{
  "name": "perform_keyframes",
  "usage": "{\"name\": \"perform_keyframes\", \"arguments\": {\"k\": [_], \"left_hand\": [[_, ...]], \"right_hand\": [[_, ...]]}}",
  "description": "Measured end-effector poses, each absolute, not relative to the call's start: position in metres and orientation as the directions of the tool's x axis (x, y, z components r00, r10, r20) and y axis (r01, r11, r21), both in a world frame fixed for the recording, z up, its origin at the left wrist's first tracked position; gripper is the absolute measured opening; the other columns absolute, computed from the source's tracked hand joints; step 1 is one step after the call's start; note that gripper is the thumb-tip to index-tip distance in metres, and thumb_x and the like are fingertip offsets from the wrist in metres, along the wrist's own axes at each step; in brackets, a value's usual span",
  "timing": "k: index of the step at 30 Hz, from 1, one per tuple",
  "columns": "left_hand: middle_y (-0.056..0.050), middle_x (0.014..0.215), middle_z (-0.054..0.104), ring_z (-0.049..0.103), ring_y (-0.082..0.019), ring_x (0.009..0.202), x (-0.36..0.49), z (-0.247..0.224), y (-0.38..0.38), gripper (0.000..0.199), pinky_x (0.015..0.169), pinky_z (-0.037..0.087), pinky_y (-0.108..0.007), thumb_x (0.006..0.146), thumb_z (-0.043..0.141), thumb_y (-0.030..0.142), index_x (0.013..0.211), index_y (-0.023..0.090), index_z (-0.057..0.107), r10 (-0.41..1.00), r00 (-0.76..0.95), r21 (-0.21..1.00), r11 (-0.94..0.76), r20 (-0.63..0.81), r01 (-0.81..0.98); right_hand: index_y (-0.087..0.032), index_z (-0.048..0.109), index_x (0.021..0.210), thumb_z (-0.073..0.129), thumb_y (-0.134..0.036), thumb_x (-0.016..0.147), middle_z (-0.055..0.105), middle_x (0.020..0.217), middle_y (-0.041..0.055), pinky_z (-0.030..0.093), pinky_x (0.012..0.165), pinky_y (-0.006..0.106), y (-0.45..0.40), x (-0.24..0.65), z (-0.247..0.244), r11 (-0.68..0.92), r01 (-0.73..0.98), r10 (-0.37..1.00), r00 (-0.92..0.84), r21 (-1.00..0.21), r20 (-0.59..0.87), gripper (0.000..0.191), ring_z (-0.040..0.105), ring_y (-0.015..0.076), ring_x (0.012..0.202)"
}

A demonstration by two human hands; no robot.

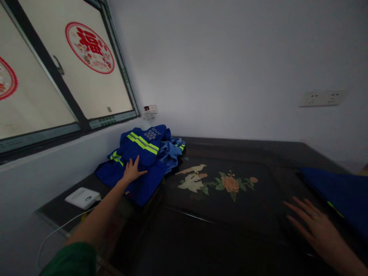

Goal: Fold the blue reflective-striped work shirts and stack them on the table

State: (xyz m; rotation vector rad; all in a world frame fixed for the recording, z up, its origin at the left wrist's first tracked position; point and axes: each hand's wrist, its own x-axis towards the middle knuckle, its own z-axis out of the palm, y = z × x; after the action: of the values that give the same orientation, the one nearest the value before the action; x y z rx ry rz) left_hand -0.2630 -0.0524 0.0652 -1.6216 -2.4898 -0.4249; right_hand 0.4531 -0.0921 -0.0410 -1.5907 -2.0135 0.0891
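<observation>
A pile of blue work clothes (140, 140) with yellow-green reflective stripes lies at the far left corner of the dark tabletop. On its front part rests my left hand (133, 171), fingers spread, seemingly touching the cloth without gripping it. My right hand (314, 222) is at the right over the dark surface, its fingers extended and nothing in them. Just beyond and to the right of it lies a flat blue garment (339, 191) with a thin yellow-green strip, partly cut off by the view's edge.
The dark tabletop (212, 207) has a bird and flower inlay. A white box-shaped device (82, 197) with a white cable sits at the left below the window (86, 88). Wall sockets (323, 98) are at the right and in the corner.
</observation>
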Motion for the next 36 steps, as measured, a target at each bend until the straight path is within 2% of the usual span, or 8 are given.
{"name": "perform_keyframes", "arguments": {"k": [4,8,12,17,23,27,31,36], "left_hand": [[-0.019,0.157,0.011,0.032,-0.045,0.134,-0.271,0.052,-0.04,0.078,0.1,0.037,-0.052,0.082,0.06,0.043,0.149,0.026,0.024,0.851,-0.423,0.148,0.396,0.312,0.906],[-0.014,0.149,0.037,0.049,-0.032,0.125,-0.283,0.057,-0.029,0.044,0.103,0.039,-0.043,0.087,0.05,0.023,0.131,0.02,0.053,0.816,-0.419,0.269,0.333,0.398,0.904],[-0.014,0.121,0.062,0.057,-0.027,0.114,-0.289,0.075,-0.025,0.036,0.098,0.043,-0.038,0.09,0.038,0.018,0.12,0.014,0.058,0.743,-0.457,0.361,0.304,0.489,0.881],[-0.013,0.113,0.064,0.058,-0.024,0.108,-0.259,0.129,-0.021,0.036,0.098,0.043,-0.035,0.088,0.034,0.015,0.115,0.012,0.058,0.58,-0.372,0.375,0.12,0.725,0.919],[-0.01,0.109,0.063,0.056,-0.021,0.108,-0.152,0.198,-0.023,0.034,0.098,0.042,-0.035,0.084,0.036,0.01,0.109,0.015,0.059,0.422,-0.019,0.158,-0.297,0.906,0.942],[-0.007,0.104,0.063,0.057,-0.018,0.102,-0.047,0.209,-0.059,0.031,0.091,0.046,-0.033,0.089,0.035,0.009,0.108,0.018,0.059,0.387,0.374,-0.087,-0.589,0.843,0.803],[-0.005,0.102,0.066,0.059,-0.016,0.095,0.052,0.193,-0.111,0.027,0.083,0.048,-0.028,0.096,0.038,0.017,0.111,0.021,0.06,0.279,0.785,-0.254,-0.841,0.553,0.478],[-0.007,0.129,0.057,0.056,-0.02,0.114,0.09,0.171,-0.139,0.038,0.091,0.047,-0.032,0.097,0.043,0.033,0.133,0.025,0.047,0.332,0.847,-0.019,-0.928,0.415,0.373]], "right_hand": [[-0.045,0.063,0.119,0.05,-0.052,0.082,0.048,0.142,0.001,0.035,0.104,0.064,-0.139,0.365,-0.04,0.508,0.804,0.856,-0.43,-0.309,0.287,0.04,0.037,0.0335,0.135],[-0.041,0.054,0.13,0.047,-0.04,0.091,0.049,0.14,0.0004,0.042,0.103,0.055,-0.179,0.328,-0.018,0.661,0.704,0.75,-0.627,-0.26,0.208,0.04,0.045,0.0296,0.129],[-0.041,0.054,0.131,0.051,-0.036,0.09,0.052,0.137,0.0007,0.046,0.101,0.05,-0.182,0.329,-0.009,0.694,0.673,0.72,-0.652,-0.257,0.238,0.041,0.051,0.0286,0.124],[-0.041,0.056,0.129,0.052,-0.038,0.09,0.051,0.138,0.0021,0.041,0.101,0.06,-0.175,0.333,-0.029,0.671,0.689,0.742,-0.631,-0.275,0.227,0.04,0.049,0.0316,0.125],[-0.034,0.059,0.127,0.049,-0.037,0.091,0.056,0.134,0.0051,0.044,0.103,0.05,-0.176,0.329,-0.013,0.597,0.663,0.796,-0.557,-0.451,0.236,0.037,0.052,0.0273,0.124],[-0.032,0.046,0.137,0.052,-0.035,0.09,0.055,0.134,0.0072,0.051,0.099,0.044,-0.169,0.314,0.038,0.591,0.576,0.807,-0.404,-0.565,0.432,0.048,0.055,0.0251,0.121],[-0.033,0.024,0.148,0.062,-0.036,0.084,0.033,0.151,0.0073,0.05,0.098,0.044,-0.16,0.3,0.091,0.636,0.468,0.76,-0.239,-0.614,0.605,0.073,0.038,0.0272,0.135],[-0.03,0.051,0.131,0.061,-0.038,0.084,0.05,0.138,0.0066,0.039,0.108,0.047,-0.143,0.325,0.087,0.613,0.46,0.787,-0.282,-0.642,0.549,0.049,0.045,0.0272,0.13]]}}
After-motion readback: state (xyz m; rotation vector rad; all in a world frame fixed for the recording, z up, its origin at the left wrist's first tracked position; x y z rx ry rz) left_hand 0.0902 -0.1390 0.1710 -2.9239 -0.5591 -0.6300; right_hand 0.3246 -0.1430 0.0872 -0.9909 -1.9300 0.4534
